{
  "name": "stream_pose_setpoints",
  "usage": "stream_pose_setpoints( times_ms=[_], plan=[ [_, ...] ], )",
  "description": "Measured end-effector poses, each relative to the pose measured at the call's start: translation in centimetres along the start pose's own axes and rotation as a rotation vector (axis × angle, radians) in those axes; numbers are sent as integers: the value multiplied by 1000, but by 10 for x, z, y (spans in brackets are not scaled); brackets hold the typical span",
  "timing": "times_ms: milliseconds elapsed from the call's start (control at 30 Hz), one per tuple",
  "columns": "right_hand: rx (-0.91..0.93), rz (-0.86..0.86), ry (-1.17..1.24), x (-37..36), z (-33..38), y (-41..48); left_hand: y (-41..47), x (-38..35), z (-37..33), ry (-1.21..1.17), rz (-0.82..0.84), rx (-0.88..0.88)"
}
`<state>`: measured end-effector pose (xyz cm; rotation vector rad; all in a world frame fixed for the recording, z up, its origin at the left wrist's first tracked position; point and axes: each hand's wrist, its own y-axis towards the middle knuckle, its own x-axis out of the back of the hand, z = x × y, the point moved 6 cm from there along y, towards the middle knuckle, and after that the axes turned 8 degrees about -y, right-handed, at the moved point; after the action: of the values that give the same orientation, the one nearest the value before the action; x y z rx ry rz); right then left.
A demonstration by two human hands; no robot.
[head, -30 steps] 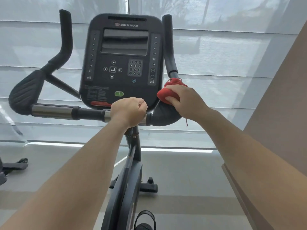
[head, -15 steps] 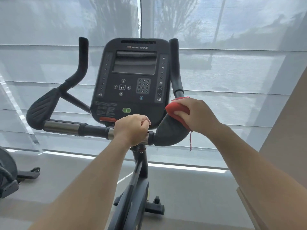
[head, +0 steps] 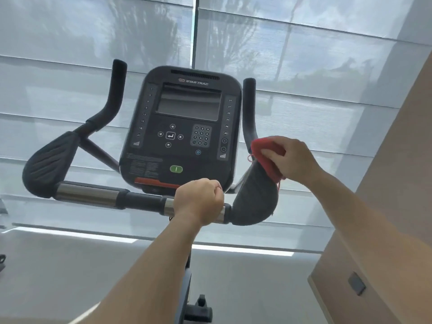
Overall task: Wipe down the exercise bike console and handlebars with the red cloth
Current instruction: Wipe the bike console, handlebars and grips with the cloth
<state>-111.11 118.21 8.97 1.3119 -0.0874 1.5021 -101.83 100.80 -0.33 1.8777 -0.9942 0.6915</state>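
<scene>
Nearest me, my left grip [head: 198,202] is curled tight round the chrome crossbar [head: 88,194] of the handlebars, near its right end. A little farther and to the right, my right grip [head: 295,160] pinches the red cloth [head: 268,160] and presses it on the top of the right elbow pad [head: 254,202], at the foot of the right horn [head: 249,106]. Beyond the crossbar the dark console [head: 184,127] stands before grey blinds [head: 315,66].

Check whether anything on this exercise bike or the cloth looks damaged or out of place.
Only the red cloth: loose threads dangle from its edges over the right elbow pad, so it looks frayed. The console and handlebars show no visible damage.
</scene>
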Motion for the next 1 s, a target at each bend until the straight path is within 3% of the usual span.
stream_pose_setpoints(
  times_ms=[133, 433, 667, 800, 1000],
  plan=[
    [53, 205, -246, -37, 12, -7, 1, -2, 2, -20, 27, -34],
    [-58, 215, -414, -41, 23, -14, 3, -2, 6, -49, 118, -121],
    [-105, 246, -497, -53, 23, 4, 4, 6, 30, 81, 152, -155],
    [-21, 383, -675, -62, 32, 4, 5, 7, 27, 55, 162, -150],
    [138, 574, -635, -67, 49, -14, 4, 8, 29, 42, 116, -154]
  ],
)
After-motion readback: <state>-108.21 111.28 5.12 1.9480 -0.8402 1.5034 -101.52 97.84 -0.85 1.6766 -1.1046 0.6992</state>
